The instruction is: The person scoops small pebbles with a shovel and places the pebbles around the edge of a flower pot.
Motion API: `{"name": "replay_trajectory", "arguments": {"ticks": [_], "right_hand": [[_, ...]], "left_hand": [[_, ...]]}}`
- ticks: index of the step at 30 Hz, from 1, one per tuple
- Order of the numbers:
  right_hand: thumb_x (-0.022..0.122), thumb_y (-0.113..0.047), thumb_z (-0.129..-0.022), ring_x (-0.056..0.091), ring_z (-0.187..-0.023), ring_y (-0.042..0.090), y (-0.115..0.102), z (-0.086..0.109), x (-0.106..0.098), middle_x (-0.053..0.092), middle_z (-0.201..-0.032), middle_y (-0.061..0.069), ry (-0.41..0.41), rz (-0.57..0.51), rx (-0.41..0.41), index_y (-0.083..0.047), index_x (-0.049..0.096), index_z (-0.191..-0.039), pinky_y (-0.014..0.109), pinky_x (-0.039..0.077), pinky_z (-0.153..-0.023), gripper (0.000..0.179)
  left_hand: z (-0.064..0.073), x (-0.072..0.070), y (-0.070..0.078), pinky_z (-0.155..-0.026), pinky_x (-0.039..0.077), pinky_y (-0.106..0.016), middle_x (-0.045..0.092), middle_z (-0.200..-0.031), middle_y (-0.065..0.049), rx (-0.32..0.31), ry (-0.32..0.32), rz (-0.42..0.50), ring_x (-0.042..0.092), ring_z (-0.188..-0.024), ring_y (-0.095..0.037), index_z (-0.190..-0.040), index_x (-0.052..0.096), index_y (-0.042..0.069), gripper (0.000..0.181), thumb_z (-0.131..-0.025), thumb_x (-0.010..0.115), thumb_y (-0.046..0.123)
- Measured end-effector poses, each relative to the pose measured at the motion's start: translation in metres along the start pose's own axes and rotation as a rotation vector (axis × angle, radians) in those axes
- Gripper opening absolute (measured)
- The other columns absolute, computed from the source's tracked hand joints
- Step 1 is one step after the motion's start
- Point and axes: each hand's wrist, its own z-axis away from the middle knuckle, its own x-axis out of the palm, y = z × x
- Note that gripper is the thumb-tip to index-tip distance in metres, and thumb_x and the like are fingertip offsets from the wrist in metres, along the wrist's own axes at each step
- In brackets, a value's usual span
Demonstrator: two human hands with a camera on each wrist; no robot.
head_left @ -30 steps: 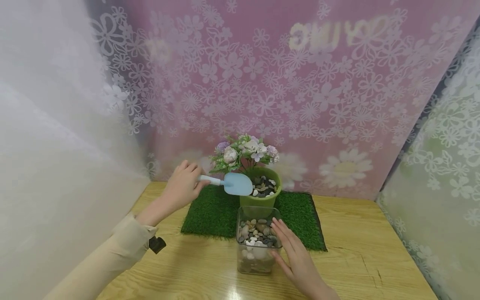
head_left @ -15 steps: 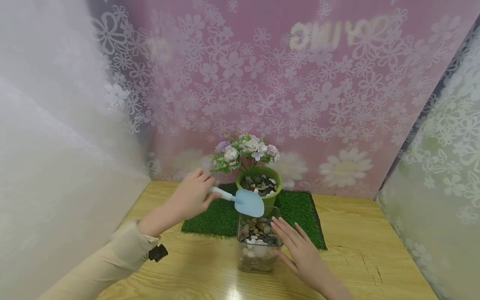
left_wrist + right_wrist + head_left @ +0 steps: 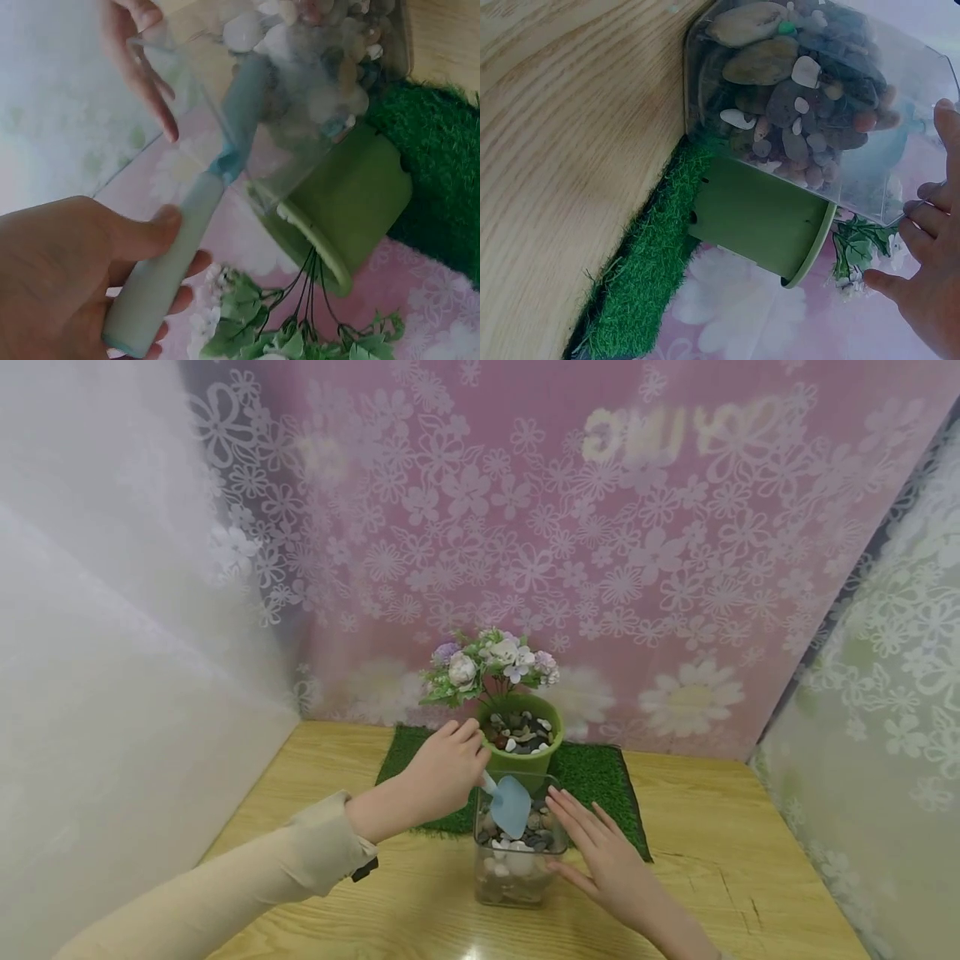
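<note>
My left hand (image 3: pixel 442 774) grips the pale handle (image 3: pixel 169 259) of a small toy shovel, its light blue blade (image 3: pixel 512 807) tipped down inside a clear plastic container (image 3: pixel 517 877). Pebbles (image 3: pixel 795 105) of mixed grey, brown and white fill the lower part of that container. My right hand (image 3: pixel 603 860) lies along the container's right side, fingers extended and fingertips at the rim. Just behind stands a green flowerpot (image 3: pixel 525 762) with stones over dark filling and artificial white and purple flowers (image 3: pixel 491 664).
A green artificial-grass mat (image 3: pixel 596 785) lies under the pot on the wooden table (image 3: pixel 712 860). A pink floral curtain (image 3: pixel 525 552) hangs behind, with pale sheets (image 3: pixel 112 610) at the left and right sides.
The left hand has moved right and toward the container, carrying the shovel from beside the pot down into the container. The right hand has stayed at the container's side.
</note>
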Motion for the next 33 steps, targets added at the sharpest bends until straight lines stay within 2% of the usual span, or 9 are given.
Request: {"name": "replay_trajectory", "arguments": {"ticks": [4,6,10,14,20,24,28,30,33], "right_hand": [[0.075,-0.044,-0.090,0.034,-0.149,0.020,-0.002,0.000,0.000,0.033,-0.164,0.003,0.005,-0.002,0.011,-0.020,0.027,-0.162,0.051,0.032,-0.114,0.089],[0.076,-0.043,-0.089,0.035,-0.148,0.020,-0.003,0.000,-0.001,0.033,-0.164,0.003,0.009,-0.007,0.012,-0.019,0.028,-0.162,0.055,0.035,-0.109,0.090],[0.076,-0.041,-0.089,0.034,-0.149,0.020,-0.003,0.000,0.000,0.033,-0.164,0.004,0.009,-0.017,0.021,-0.018,0.027,-0.162,0.050,0.033,-0.112,0.090],[0.074,-0.042,-0.091,0.033,-0.150,0.020,-0.002,0.001,0.002,0.031,-0.165,0.003,-0.005,-0.026,0.032,-0.019,0.026,-0.162,0.044,0.029,-0.116,0.089],[0.071,-0.043,-0.094,0.032,-0.150,0.019,-0.003,0.000,0.003,0.032,-0.164,0.006,-0.012,-0.038,0.023,-0.016,0.027,-0.162,0.045,0.032,-0.116,0.085],[0.071,-0.043,-0.094,0.032,-0.149,0.020,-0.003,-0.001,0.002,0.032,-0.164,0.006,0.003,-0.038,0.018,-0.011,0.032,-0.160,0.041,0.028,-0.119,0.083],[0.071,-0.043,-0.094,0.031,-0.150,0.019,-0.002,0.000,0.002,0.031,-0.165,0.006,-0.003,-0.046,0.024,-0.010,0.032,-0.159,0.036,0.022,-0.122,0.083],[0.071,-0.042,-0.093,0.031,-0.150,0.019,-0.002,0.001,0.002,0.031,-0.165,0.006,-0.008,-0.055,0.027,-0.011,0.031,-0.160,0.037,0.022,-0.122,0.084],[0.072,-0.042,-0.093,0.031,-0.150,0.019,-0.003,0.001,0.003,0.031,-0.165,0.006,-0.019,-0.071,0.036,-0.015,0.028,-0.161,0.045,0.030,-0.118,0.086]], "left_hand": [[-0.003,0.010,0.003,-0.079,0.033,-0.032,0.066,-0.114,-0.001,0.038,0.044,-0.037,0.047,-0.100,-0.020,-0.111,0.073,0.017,0.023,-0.097,0.069,0.035],[-0.004,0.016,0.001,-0.080,0.033,-0.033,0.066,-0.114,-0.001,0.033,0.049,-0.021,0.046,-0.100,-0.020,-0.112,0.072,0.017,0.023,-0.097,0.069,0.034],[-0.001,0.027,-0.005,-0.078,0.031,-0.033,0.065,-0.113,-0.003,-0.007,0.032,0.045,0.043,-0.096,-0.021,-0.109,0.072,0.015,0.025,-0.098,0.067,0.037],[0.003,0.028,-0.008,-0.076,0.031,-0.033,0.066,-0.110,-0.004,-0.014,0.054,0.082,0.042,-0.092,-0.021,-0.106,0.072,0.014,0.028,-0.099,0.063,0.041],[0.001,0.024,-0.004,-0.076,0.030,-0.032,0.065,-0.107,-0.003,0.014,0.117,0.024,0.043,-0.092,-0.020,-0.104,0.072,0.016,0.027,-0.099,0.064,0.040],[-0.004,0.024,0.002,-0.077,0.032,-0.032,0.064,-0.106,-0.002,0.029,0.139,0.013,0.044,-0.092,-0.020,-0.103,0.072,0.016,0.026,-0.101,0.061,0.040],[-0.006,0.025,0.007,-0.078,0.034,-0.032,0.066,-0.109,-0.003,0.012,0.120,0.043,0.048,-0.095,-0.021,-0.103,0.072,0.016,0.025,-0.101,0.061,0.038],[-0.005,0.026,0.008,-0.078,0.034,-0.032,0.067,-0.107,-0.003,0.005,0.093,0.072,0.048,-0.095,-0.020,-0.101,0.073,0.016,0.024,-0.101,0.062,0.038],[-0.003,0.027,0.010,-0.075,0.031,-0.031,0.066,-0.102,-0.001,-0.001,0.044,0.124,0.046,-0.092,-0.020,-0.097,0.072,0.017,0.020,-0.100,0.064,0.035]]}}
